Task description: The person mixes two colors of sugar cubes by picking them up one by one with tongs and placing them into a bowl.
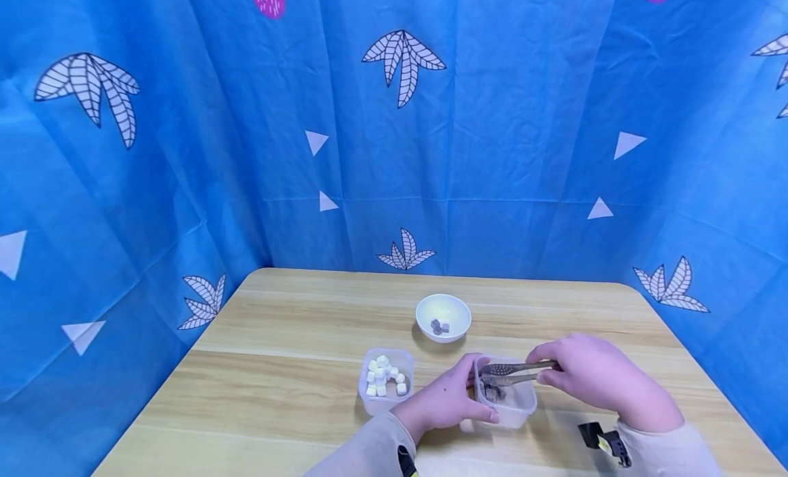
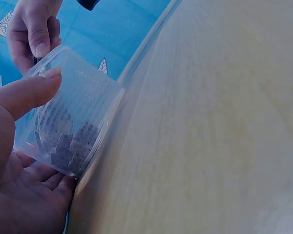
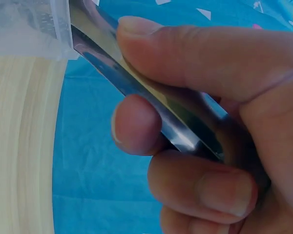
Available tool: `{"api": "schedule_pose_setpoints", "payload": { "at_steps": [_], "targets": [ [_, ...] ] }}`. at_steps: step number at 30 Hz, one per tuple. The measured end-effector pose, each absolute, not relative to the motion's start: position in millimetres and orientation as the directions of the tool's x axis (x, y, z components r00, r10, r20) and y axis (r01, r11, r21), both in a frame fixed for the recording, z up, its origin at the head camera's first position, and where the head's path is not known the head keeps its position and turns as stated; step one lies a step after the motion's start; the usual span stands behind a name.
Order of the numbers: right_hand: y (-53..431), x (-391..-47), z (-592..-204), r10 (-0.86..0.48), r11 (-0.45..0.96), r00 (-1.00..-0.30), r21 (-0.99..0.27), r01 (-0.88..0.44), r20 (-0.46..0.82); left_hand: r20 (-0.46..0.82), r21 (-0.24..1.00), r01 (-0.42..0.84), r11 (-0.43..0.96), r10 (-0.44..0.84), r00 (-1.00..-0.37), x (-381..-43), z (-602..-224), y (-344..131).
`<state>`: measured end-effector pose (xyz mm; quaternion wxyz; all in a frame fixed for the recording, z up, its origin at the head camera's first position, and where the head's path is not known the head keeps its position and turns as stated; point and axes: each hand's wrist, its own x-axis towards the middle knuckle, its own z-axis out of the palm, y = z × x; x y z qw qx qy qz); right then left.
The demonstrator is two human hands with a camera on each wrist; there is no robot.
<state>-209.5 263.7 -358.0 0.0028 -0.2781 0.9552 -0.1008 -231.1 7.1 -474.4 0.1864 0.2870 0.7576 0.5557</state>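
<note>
While the left hand (image 1: 446, 400) curls round the near side of a clear tub (image 1: 506, 395) low in the centre of the head view, thumb on its rim and fingers under its wall, the right hand (image 1: 594, 378) pinches a pair of metal tongs (image 1: 516, 372) between thumb and fingers. The tongs' arms are squeezed close together, and their tips reach over the tub's rim into its mouth.

In the left wrist view the tub (image 2: 71, 124) is tilted against the surface (image 2: 210, 126), and dark cubes (image 2: 68, 141) lie at its bottom; their number cannot be told through the ribbed wall.

There are two tubs. The second tub (image 1: 386, 380), just left of the first, holds about a dozen white cubes (image 1: 384, 377). One white bowl (image 1: 443, 317) stands behind them, nearer the middle of the frame, with two or three dark pieces (image 1: 440, 326) inside. One white cube (image 1: 466, 426) lies on the surface beside the left hand.
</note>
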Motion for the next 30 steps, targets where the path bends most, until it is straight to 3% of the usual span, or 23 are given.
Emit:
{"api": "schedule_pose_setpoints", "payload": {
  "at_steps": [12, 21, 30],
  "targets": [
    [277, -204, -343, -0.560, 0.788, -0.823, -0.242, -0.566, 0.100, 0.019, 0.949, 0.212, 0.231, 0.632, -0.775, -230, -474, 7],
    [281, -205, -341, -0.550, 0.767, -0.781, -0.192, -0.612, 0.297, -0.002, 0.936, 0.213, 0.280, 0.610, -0.792, -233, -476, 7],
    [271, -216, -357, -0.449, 0.820, -0.798, -0.171, -0.547, 0.401, -0.020, 0.933, 0.202, 0.299, 0.602, -0.798, -231, -475, 6]
  ]
}}
